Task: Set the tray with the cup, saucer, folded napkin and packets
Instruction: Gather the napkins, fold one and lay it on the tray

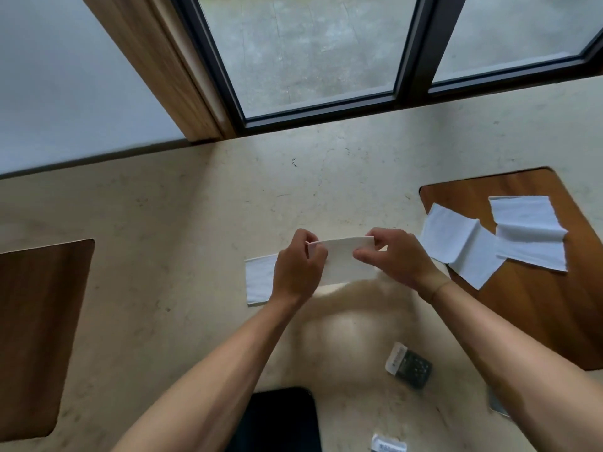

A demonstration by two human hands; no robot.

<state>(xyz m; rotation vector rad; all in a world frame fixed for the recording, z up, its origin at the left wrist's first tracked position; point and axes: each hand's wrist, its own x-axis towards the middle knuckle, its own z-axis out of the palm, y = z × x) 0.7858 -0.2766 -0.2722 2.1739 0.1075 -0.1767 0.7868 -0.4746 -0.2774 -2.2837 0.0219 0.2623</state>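
Observation:
A white napkin is held just above the cream counter, folded into a long strip. My left hand pinches its left part and my right hand pinches its top right corner. The strip's left end lies flat on the counter beyond my left hand. A dark packet lies near me on the right. Another packet shows at the bottom edge. A brown wooden tray sits at the right. No cup or saucer is in view.
Two unfolded white napkins lie on the right tray's far part. A second wooden tray sits at the left edge. A black flat object lies at the bottom centre. A window runs along the counter's far side.

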